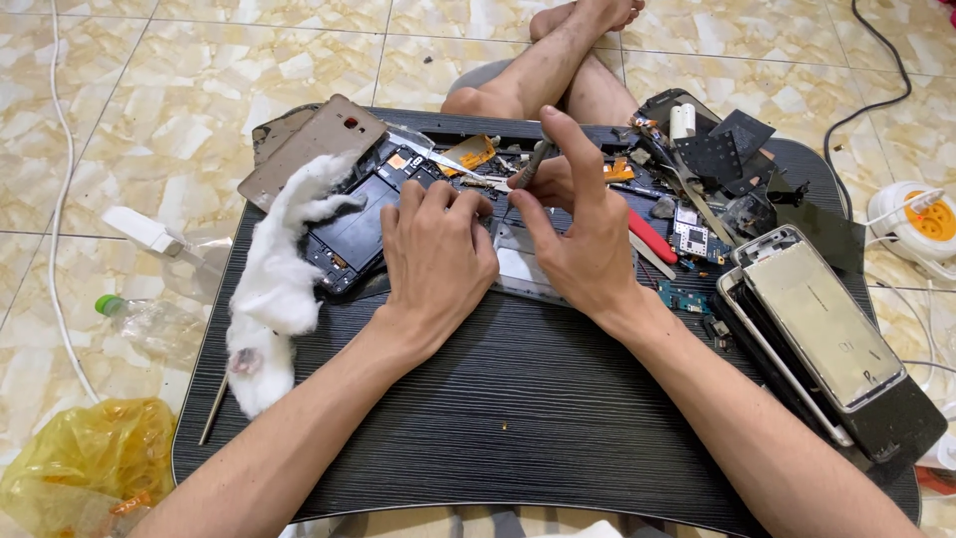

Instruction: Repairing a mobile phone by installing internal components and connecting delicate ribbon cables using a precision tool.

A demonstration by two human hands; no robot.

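Note:
My left hand point(436, 249) rests knuckles-up on a small flat phone part point(523, 271) in the middle of the black tray table point(478, 418), pressing it down. My right hand point(578, 224) is curled around a thin grey screwdriver point(531, 164), whose tip points down between the two hands. An opened dark phone body point(358, 229) lies just left of my left hand. What sits under my fingers is hidden.
White cotton wadding point(274, 289) lies at the table's left. A tan back cover point(311, 144), circuit boards point(692, 239), a red-handled tool point(652, 237) and stacked phone frames point(822, 329) crowd the back and right. A yellow bag point(85, 463), plastic bottle point(149, 324) and cables lie on the tiled floor.

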